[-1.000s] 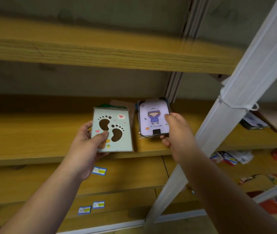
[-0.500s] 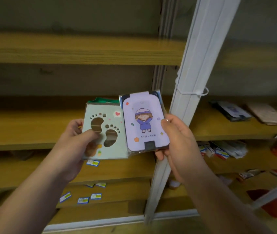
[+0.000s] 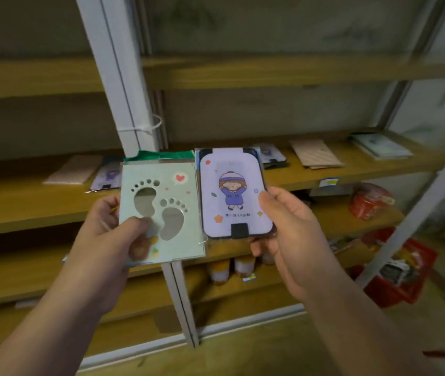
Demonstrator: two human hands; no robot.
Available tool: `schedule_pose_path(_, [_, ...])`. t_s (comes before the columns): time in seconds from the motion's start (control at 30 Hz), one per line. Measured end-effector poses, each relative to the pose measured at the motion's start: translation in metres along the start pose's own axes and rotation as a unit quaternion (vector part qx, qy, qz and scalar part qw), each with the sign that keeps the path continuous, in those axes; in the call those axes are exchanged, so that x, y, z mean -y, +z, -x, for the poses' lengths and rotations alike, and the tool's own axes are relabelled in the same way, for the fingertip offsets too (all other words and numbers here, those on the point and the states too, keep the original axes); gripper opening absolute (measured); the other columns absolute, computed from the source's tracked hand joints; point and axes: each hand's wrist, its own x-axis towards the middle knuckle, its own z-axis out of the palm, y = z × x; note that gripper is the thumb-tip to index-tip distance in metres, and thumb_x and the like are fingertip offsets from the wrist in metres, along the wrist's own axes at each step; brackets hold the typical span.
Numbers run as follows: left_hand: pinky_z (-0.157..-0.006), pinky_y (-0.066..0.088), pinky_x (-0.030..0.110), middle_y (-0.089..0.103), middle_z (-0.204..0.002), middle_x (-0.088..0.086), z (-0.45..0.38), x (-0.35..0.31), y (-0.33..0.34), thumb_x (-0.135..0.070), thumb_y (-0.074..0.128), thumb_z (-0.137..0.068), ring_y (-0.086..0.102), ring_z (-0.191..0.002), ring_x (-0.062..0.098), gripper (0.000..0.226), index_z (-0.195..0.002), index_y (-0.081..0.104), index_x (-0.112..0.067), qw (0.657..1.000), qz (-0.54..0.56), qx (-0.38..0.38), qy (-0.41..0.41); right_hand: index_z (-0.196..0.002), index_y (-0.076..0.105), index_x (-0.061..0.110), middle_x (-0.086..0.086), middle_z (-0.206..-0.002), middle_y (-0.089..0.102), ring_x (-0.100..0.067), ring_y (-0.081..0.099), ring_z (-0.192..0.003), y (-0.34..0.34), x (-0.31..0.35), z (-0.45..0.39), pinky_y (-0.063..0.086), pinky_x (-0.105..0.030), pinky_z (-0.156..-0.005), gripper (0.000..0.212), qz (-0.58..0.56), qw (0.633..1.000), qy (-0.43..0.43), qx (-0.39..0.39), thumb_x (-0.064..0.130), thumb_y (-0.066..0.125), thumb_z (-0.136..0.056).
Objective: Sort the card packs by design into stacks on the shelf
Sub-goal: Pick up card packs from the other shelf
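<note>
Card packs, two of them, sit in the person's grip in front of the shelving. The left hand (image 3: 112, 240) holds the green footprint pack (image 3: 161, 213) with its thumb curled over the lower front face and the other fingers behind it, hidden. The right hand (image 3: 283, 226) pinches the purple girl pack (image 3: 234, 194) along its right edge, thumb on the front and fingers curled underneath. The two packs are held side by side, edges almost touching, both faces turned up toward the camera.

Beyond them, the middle shelf (image 3: 324, 180) already carries sorted goods. To the left of the white upright post (image 3: 123, 90) lie a pale pink pack (image 3: 74, 169) and another purple pack (image 3: 107, 176), partly hidden by the green one. To the right lie a further purple pack (image 3: 273, 156), a striped tan pack (image 3: 316, 157) and a pale blue-green stack (image 3: 378, 145) farther along; blur makes their prints hard to read.

The step in hand looks like matching each held design to its stack. To do it well, the purple pack should go squarely onto a purple one, edges aligned, laid flat rather than dropped so the slippery wrappers do not slide. The green pack likely belongs with the blue-green stack, but that needs a closer look first. Releasing one hand at a time would keep the other pack secure.
</note>
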Motion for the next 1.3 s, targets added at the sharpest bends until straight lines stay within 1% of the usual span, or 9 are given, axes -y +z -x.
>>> schedule_pose_path(0.2, [-0.058, 0.06, 0.033, 0.076, -0.108, 0.007, 0.007, 0.015, 0.073, 0.0, 0.062, -0.091, 0.075, -0.093, 0.031, 0.034, -0.117, 0.056, -0.022, 0.999, -0.011, 0.02, -0.043, -0.114, 0.067, 0.018, -0.012, -0.095, 0.077, -0.021, 0.063, -0.062, -0.072, 0.003, 0.005, 0.048, -0.028, -0.044, 0.019, -0.016, 0.999, 0.016, -0.039, 0.027, 0.055, -0.102])
schedule_pose_path(0.37, [-0.057, 0.06, 0.032, 0.077, -0.105, 0.007, -0.006, 0.025, 0.115, -0.002, 0.063, -0.092, 0.076, -0.091, 0.03, 0.035, -0.121, 0.053, -0.02, 0.998, -0.005, 0.011, -0.063, -0.121, 0.065, 0.012, -0.014, -0.097, 0.076, -0.02, 0.062, -0.062, -0.111, 0.003, -0.008, 0.046, -0.027, -0.043, 0.026, -0.036, 0.996, 0.022, -0.077, 0.026, 0.057, -0.101])
schedule_pose_path(0.5, [-0.062, 0.062, 0.035, 0.074, -0.112, 0.005, -0.03, 0.037, 0.136, -0.007, 0.065, -0.091, 0.075, -0.095, 0.026, 0.04, -0.127, 0.052, -0.021, 0.998, -0.012, -0.011, -0.065, -0.126, 0.063, 0.015, -0.014, -0.1, 0.076, -0.03, 0.058, -0.069, -0.136, 0.006, -0.031, 0.046, -0.035, -0.048, 0.03, 0.001, 0.994, 0.046, -0.096, 0.03, 0.057, -0.101])
schedule_pose_path(0.63, [-0.066, 0.062, 0.038, 0.073, -0.115, 0.0, -0.068, 0.049, 0.14, -0.01, 0.068, -0.09, 0.075, -0.095, 0.024, 0.041, -0.125, 0.053, -0.027, 0.998, -0.019, -0.024, -0.063, -0.123, 0.064, 0.015, -0.009, -0.093, 0.078, -0.019, 0.062, -0.063, -0.149, 0.01, -0.073, 0.045, -0.028, -0.046, 0.026, 0.025, 0.992, 0.048, -0.111, 0.027, 0.056, -0.102])
schedule_pose_path(0.77, [-0.065, 0.06, 0.038, 0.072, -0.115, 0.002, -0.109, 0.063, 0.147, -0.008, 0.068, -0.091, 0.075, -0.095, 0.024, 0.04, -0.122, 0.053, -0.027, 0.997, -0.032, -0.04, -0.053, -0.119, 0.065, 0.014, -0.007, -0.089, 0.07, -0.008, 0.05, -0.053, -0.16, 0.01, -0.133, 0.039, -0.017, -0.041, 0.024, 0.075, 0.988, 0.077, -0.112, 0.028, 0.056, -0.102])
schedule_pose_path(0.9, [-0.059, 0.061, 0.035, 0.076, -0.103, -0.001, -0.146, 0.074, 0.155, -0.009, 0.072, -0.087, 0.077, -0.087, 0.021, 0.04, -0.118, 0.056, -0.03, 0.996, -0.015, -0.054, -0.065, -0.118, 0.067, 0.018, -0.003, -0.093, 0.075, -0.011, 0.052, -0.062, -0.165, 0.006, -0.199, 0.043, -0.022, -0.052, 0.023, 0.134, 0.983, 0.058, -0.111, 0.03, 0.054, -0.103])
schedule_pose_path(1.03, [-0.058, 0.061, 0.035, 0.077, -0.099, 0.0, -0.179, 0.079, 0.16, -0.01, 0.073, -0.086, 0.077, -0.085, 0.023, 0.041, -0.118, 0.057, -0.031, 0.995, 0.001, -0.06, -0.075, -0.117, 0.069, 0.022, 0.003, -0.095, 0.076, -0.003, 0.058, -0.058, -0.163, -0.004, -0.265, 0.048, -0.023, -0.057, 0.025, 0.198, 0.975, 0.039, -0.097, 0.034, 0.054, -0.102])
schedule_pose_path(1.17, [-0.059, 0.061, 0.033, 0.073, -0.109, 0.007, -0.2, 0.082, 0.164, -0.005, 0.073, -0.085, 0.077, -0.085, 0.024, 0.044, -0.12, 0.057, -0.026, 0.993, 0.008, -0.085, -0.078, -0.095, 0.069, 0.021, -0.007, -0.09, 0.074, 0.0, 0.062, -0.05, -0.152, -0.006, -0.321, 0.047, -0.03, -0.057, 0.02, 0.292, 0.955, 0.0, -0.053, 0.036, 0.057, -0.1])
schedule_pose_path(1.3, [-0.063, 0.06, 0.034, 0.071, -0.113, 0.005, -0.209, 0.083, 0.17, -0.007, 0.074, -0.084, 0.076, -0.089, 0.024, 0.05, -0.126, 0.056, -0.028, 0.993, -0.001, -0.098, -0.073, -0.077, 0.064, 0.026, 0.004, -0.07, 0.07, -0.01, 0.068, -0.058, -0.147, -0.008, -0.357, 0.051, -0.03, -0.056, 0.022, 0.405, 0.913, -0.03, -0.039, 0.04, 0.063, -0.094])
